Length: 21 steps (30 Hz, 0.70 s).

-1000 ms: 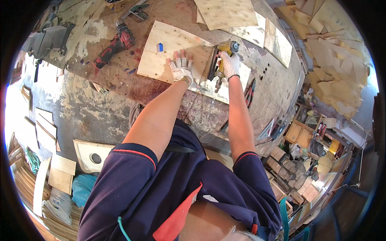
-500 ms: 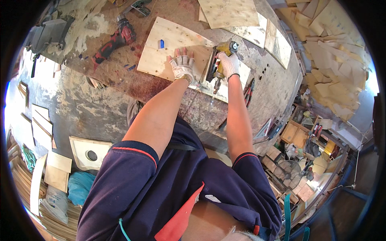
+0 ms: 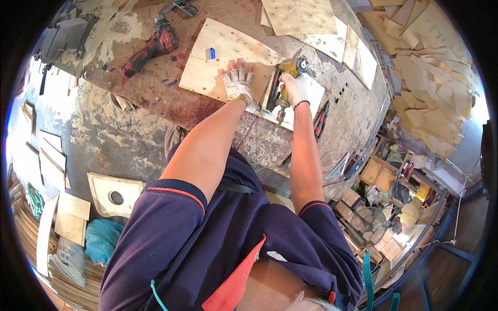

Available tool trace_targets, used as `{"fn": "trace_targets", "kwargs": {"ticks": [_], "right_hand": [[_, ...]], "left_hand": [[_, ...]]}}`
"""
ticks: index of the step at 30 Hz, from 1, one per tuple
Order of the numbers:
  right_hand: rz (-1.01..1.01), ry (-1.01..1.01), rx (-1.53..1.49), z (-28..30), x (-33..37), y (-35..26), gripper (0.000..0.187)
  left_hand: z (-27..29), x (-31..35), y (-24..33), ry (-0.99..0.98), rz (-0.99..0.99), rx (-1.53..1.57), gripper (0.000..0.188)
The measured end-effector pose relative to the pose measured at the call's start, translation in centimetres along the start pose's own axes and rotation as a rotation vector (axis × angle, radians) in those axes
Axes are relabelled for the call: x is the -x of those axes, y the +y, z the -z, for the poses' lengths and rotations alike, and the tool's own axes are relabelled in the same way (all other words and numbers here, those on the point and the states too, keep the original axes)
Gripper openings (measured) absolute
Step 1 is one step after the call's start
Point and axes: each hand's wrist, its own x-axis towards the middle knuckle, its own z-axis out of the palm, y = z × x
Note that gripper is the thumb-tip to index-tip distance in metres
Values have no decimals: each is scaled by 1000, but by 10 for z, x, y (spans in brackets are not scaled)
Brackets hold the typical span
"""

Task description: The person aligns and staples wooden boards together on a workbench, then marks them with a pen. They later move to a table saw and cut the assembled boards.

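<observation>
I am watching a worn, stained, brown-and-grey bench (image 3: 122, 33) spreading out under both hands. The left hand (image 3: 238, 87), in a white fingerless glove, is lying open with fingers spread, pressing on a pale, flat plywood board (image 3: 205, 72). Just right of it, the gloved right hand (image 3: 296, 92) is gripping a yellow-and-black power tool with a long dark body (image 3: 291, 67), which is sitting by the board's right-hand end.

Beyond the left hand, a small blue object (image 3: 212, 53) is lying on the board; farther left, a red-and-black cordless drill (image 3: 155, 45) is resting on the bench. Near the right wrist, red-handled pliers (image 3: 321, 120) are lying. Past the right hand, loose plywood pieces (image 3: 301, 18) are overlapping, and well to its right a heap of tan sheets (image 3: 425, 78) is filling the room's side.

The right palm is covering the tool's grip, so I am not seeing the finger on it clearly. Glare is washing out the bright piece beneath the tool, and I cannot tell whether it is joining the board. Far left of the left hand, a dark grey vise (image 3: 67, 41) is blurring into the rim.
</observation>
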Motion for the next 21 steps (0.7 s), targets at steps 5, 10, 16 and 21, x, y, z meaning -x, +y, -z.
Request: {"fn": "trace_targets", "kwargs": {"ticks": [5, 10, 16, 21], "right_hand": [[15, -2, 45, -3, 14, -1, 19], [-35, 15, 28, -7, 23, 0, 22], [-13, -26, 87, 0, 38, 7, 22], [-81, -50, 4, -3, 50, 12, 26]], "left_hand": [[-14, -8, 14, 104, 100, -435, 85], [4, 3, -16, 20, -167, 611, 150], [-1, 2, -9, 113, 128, -269, 79], [6, 6, -16, 17, -147, 507, 72]]}}
